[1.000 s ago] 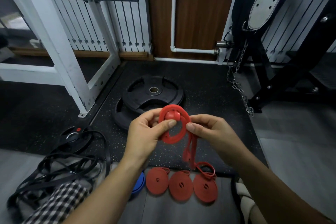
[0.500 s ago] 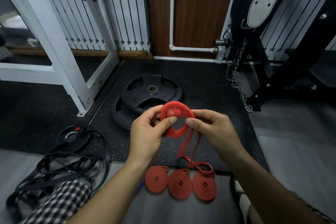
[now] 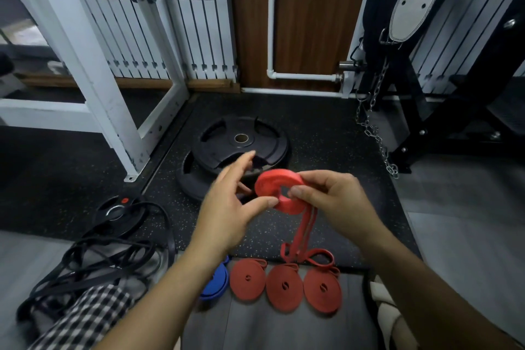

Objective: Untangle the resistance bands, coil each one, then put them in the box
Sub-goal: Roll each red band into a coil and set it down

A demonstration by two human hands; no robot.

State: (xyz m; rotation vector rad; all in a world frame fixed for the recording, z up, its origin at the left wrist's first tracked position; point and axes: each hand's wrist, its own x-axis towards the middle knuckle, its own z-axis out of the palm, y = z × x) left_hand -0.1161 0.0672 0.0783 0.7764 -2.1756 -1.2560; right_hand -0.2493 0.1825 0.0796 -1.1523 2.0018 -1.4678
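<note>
Checked cloth (image 3: 82, 312): nearest, lower left, on the grey floor (image 3: 468, 236).
Black bands (image 3: 93, 258): a loose tangle on the floor, just beyond the cloth, reaching a small black plate (image 3: 119, 210).
Blue coil (image 3: 216, 281): on the floor, partly hidden behind the left forearm.
Coiled red bands, three (image 3: 284, 287): flat in a row on the floor, side by side, just right of the blue coil.
Red band (image 3: 277, 189): held in the air above that row, partly wound into a flat coil; its free length hangs down and ends in loops lying at the edge of the speckled black mat (image 3: 326, 145).
Right hand (image 3: 335, 202): fingers curled, pinching the coil at its right side and centre.
Left hand (image 3: 230, 207): fingers spread and straight, thumb tip touching the coil's left rim; blurred.
Weight plates, two (image 3: 238, 148): black, overlapping, on the mat beyond the hands.
White frame (image 3: 93, 65): far left.
Chain (image 3: 375, 128): hanging far right.
</note>
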